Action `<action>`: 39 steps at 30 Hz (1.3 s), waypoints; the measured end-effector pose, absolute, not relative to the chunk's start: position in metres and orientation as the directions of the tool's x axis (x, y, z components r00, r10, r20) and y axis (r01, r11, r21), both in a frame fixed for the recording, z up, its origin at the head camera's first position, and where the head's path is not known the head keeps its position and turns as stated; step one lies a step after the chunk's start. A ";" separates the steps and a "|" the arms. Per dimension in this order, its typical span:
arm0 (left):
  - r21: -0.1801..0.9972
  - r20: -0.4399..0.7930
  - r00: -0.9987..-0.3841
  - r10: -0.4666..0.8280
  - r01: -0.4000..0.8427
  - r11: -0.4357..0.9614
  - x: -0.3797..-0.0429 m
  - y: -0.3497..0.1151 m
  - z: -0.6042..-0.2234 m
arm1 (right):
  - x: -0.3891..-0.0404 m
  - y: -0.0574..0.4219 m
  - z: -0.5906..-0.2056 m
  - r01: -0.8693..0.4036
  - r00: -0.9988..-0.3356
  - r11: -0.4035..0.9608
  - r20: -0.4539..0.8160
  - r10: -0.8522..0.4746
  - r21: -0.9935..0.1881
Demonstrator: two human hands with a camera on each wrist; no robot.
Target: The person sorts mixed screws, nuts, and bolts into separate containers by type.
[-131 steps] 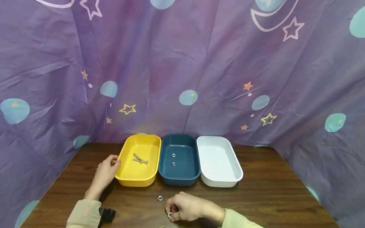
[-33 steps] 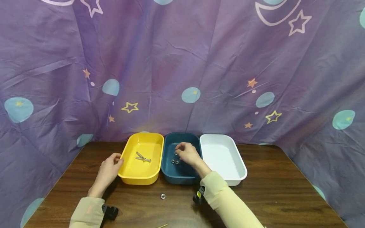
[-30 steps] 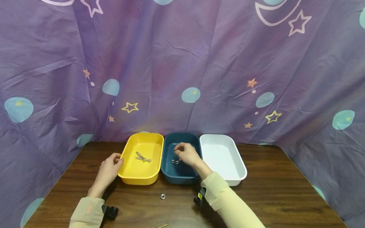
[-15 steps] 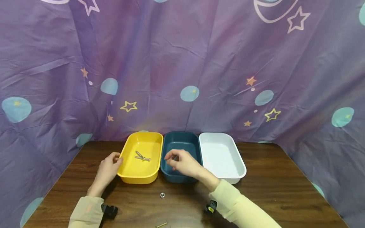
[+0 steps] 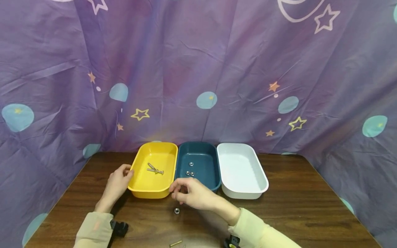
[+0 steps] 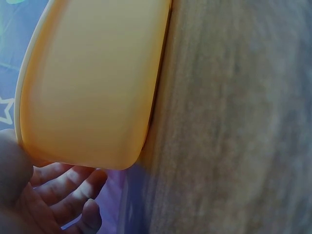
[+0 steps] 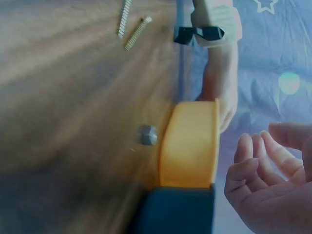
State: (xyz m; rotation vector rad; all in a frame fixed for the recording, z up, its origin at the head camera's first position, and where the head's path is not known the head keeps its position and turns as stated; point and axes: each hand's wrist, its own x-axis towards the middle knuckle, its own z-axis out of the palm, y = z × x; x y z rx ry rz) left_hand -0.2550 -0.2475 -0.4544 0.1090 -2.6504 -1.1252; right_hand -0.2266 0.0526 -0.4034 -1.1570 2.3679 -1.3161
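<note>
The person's left hand grips the left edge of the yellow tray, thumb at the rim and fingers against the outer wall; the right hand hangs over the front-left corner of the blue tray, its fingers loosely bent and holding nothing; just below it, a steel hex nut lies on the wooden table, near the yellow tray's front-right corner. Three nuts sit inside the blue tray, two side by side; silver screws lie crossed in the yellow one; the white tray completes the row along the table's back edge; toward the near edge lies a brass screw, another screw beside it.
</note>
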 end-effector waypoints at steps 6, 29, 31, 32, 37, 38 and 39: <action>0.718 0.198 -0.965 -0.170 0.025 0.696 -0.256 -0.247 -0.455 | -0.222 0.054 -0.420 -0.491 -0.667 0.284 0.146 -0.731 -0.824; 0.708 0.205 -0.966 -0.159 0.034 0.706 -0.252 -0.247 -0.455 | -0.229 0.052 -0.452 -0.587 -0.678 0.561 -0.025 -0.735 -0.584; 0.709 0.203 -0.967 -0.152 0.038 0.705 -0.252 -0.247 -0.455 | -0.229 0.049 -0.452 -0.588 -0.681 0.591 -0.057 -0.730 -0.552; 0.709 0.202 -0.968 -0.150 0.039 0.704 -0.252 -0.247 -0.455 | -0.229 0.048 -0.452 -0.589 -0.681 0.604 -0.072 -0.729 -0.538; 0.717 0.198 -0.969 -0.150 0.039 0.696 -0.251 -0.246 -0.455 | -0.229 0.045 -0.450 -0.631 -0.662 0.630 -0.109 -0.741 -0.452; 0.717 0.197 -0.969 -0.151 0.038 0.696 -0.251 -0.246 -0.455 | -0.229 0.044 -0.450 -0.641 -0.658 0.630 -0.111 -0.745 -0.438; 0.718 0.197 -0.969 -0.152 0.037 0.695 -0.251 -0.246 -0.455 | -0.228 0.044 -0.449 -0.648 -0.655 0.630 -0.111 -0.748 -0.428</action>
